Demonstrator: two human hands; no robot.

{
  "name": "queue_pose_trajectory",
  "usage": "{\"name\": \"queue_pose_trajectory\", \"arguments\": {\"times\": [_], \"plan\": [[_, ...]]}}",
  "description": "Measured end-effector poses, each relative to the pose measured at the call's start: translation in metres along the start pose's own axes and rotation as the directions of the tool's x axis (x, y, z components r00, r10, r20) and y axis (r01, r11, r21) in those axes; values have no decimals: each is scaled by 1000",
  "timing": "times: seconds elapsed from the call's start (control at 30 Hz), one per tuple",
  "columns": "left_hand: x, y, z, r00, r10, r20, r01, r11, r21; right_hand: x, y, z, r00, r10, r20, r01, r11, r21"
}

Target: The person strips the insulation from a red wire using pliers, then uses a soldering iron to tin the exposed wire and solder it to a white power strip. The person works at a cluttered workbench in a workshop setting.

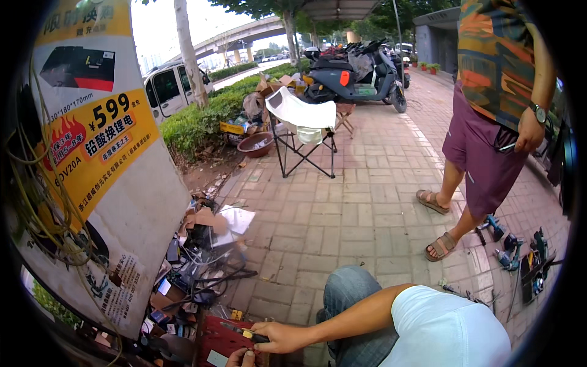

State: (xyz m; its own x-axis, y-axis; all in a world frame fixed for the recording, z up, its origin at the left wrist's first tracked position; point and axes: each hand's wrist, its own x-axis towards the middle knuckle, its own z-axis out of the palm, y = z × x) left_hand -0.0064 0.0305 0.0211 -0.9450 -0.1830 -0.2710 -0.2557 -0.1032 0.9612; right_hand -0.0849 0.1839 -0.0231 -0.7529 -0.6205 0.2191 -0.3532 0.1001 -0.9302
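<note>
My right hand (280, 337) grips a dark hand tool with a yellow part (247, 334), its narrow end pointing left over a red board (211, 333). The exact kind of tool is too small to tell. Just below it, at the lower edge, my left hand (240, 358) shows only its fingertips, drawn together near the tool. Whatever they pinch is too small to make out. A pale rectangular piece (217, 358) lies on the red board beside the left hand.
A heap of scrap and cables (199, 269) lies left, beside a leaning sign board (143, 214). Ahead stand a white folding chair (302, 116), brown basin (255, 145) and scooter (354, 82). A person (489, 122) stands right, near power tools (509, 252) on the paving.
</note>
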Motion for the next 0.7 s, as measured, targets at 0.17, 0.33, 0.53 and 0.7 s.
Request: {"name": "queue_pose_trajectory", "arguments": {"times": [0.17,0.33,0.53,0.7], "plan": [[6,-17,-5,999,-12,-41,8,996,-91,0,-5,1,1000,-30,-5,30,999,-30],[-4,-6,-2,999,18,-50,-20,999,-46,-7,-8,3,1000,-26,-3,26,999,25],[-16,-7,-4,988,120,-101,-103,982,161,-10,0,7,999,-11,46,11,1000,-1],[10,-19,-17,978,64,-201,-73,997,-39,6,-13,-8,999,-25,24,27,996,-87]]}}
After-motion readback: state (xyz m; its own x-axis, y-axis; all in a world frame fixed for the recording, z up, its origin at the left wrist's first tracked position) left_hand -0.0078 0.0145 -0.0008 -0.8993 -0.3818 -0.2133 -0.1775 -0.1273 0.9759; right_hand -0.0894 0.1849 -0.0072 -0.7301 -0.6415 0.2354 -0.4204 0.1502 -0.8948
